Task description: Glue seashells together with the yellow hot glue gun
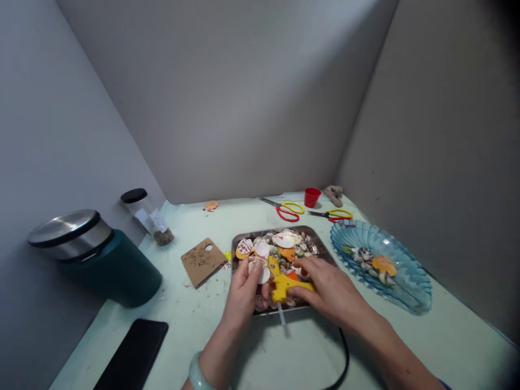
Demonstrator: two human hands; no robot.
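My left hand point(246, 283) pinches a white shell point(263, 274) above the near left part of a metal tray. In my right hand point(325, 284) is a yellow hot glue gun point(282, 286), its front end close to the shell. A translucent glue stick point(281, 314) pokes out of the gun's back toward me, and a black cord point(346, 352) runs below my right wrist. Beneath both hands, the metal tray point(316, 238) holds many shells, among them a large white one point(284, 239) and an orange piece point(287, 254).
A blue glass dish point(418, 290) with shells stands at right. Behind the tray lie scissors point(287, 208), pliers-like cutters point(331, 215), a red cup point(312, 197) and driftwood point(333, 195). Leftward are a cardboard piece point(203, 262), a jar point(148, 216), a green bottle point(109, 271) and a black phone point(132, 355).
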